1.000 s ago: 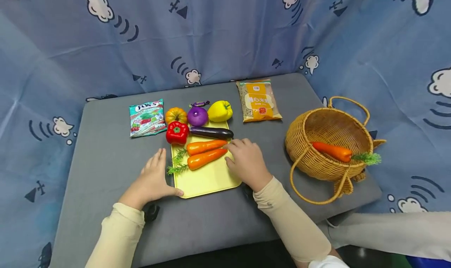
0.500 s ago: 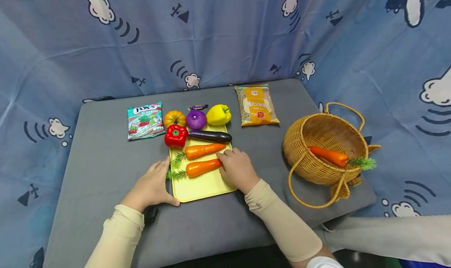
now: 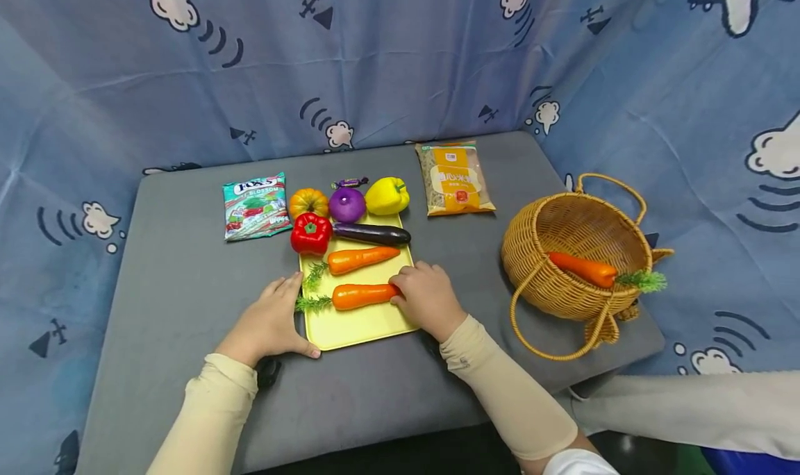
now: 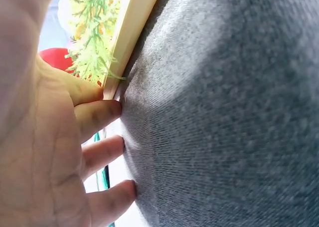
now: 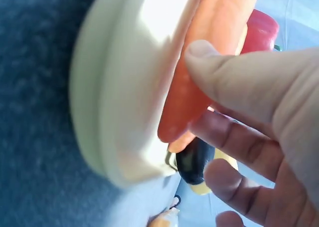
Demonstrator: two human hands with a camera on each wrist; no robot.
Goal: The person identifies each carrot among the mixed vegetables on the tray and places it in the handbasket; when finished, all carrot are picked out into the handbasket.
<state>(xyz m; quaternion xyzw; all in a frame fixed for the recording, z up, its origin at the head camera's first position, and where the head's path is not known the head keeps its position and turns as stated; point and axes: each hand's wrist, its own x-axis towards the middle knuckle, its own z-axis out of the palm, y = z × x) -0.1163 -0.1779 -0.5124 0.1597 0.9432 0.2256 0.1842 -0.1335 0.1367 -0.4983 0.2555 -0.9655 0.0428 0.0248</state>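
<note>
In the head view, my right hand (image 3: 430,300) pinches the pointed end of the nearer carrot (image 3: 361,296), which lies across the yellow tray (image 3: 356,332). The right wrist view has the thumb on one side of this carrot (image 5: 214,72) and the index finger on the other. My left hand (image 3: 267,322) is spread along the tray's left edge, its fingertips beside the rim in the left wrist view. A second carrot (image 3: 362,258) lies farther back on the tray, then an eggplant (image 3: 371,234). Both carrots' green tops point left.
Around the tray's back end sit a red bell pepper (image 3: 311,233), a small pumpkin (image 3: 309,202), a purple onion (image 3: 347,204), a yellow bell pepper (image 3: 387,197) and a wrapped candy (image 3: 350,182). A teal bag (image 3: 256,207), a grain bag (image 3: 456,178) and a wicker basket (image 3: 550,301) holding a carrot (image 3: 584,269) flank them.
The nearer carrot's tip has come toward me with my right hand, so the carrot lies straighter and farther from the second one. My left hand has stayed by the tray's edge.
</note>
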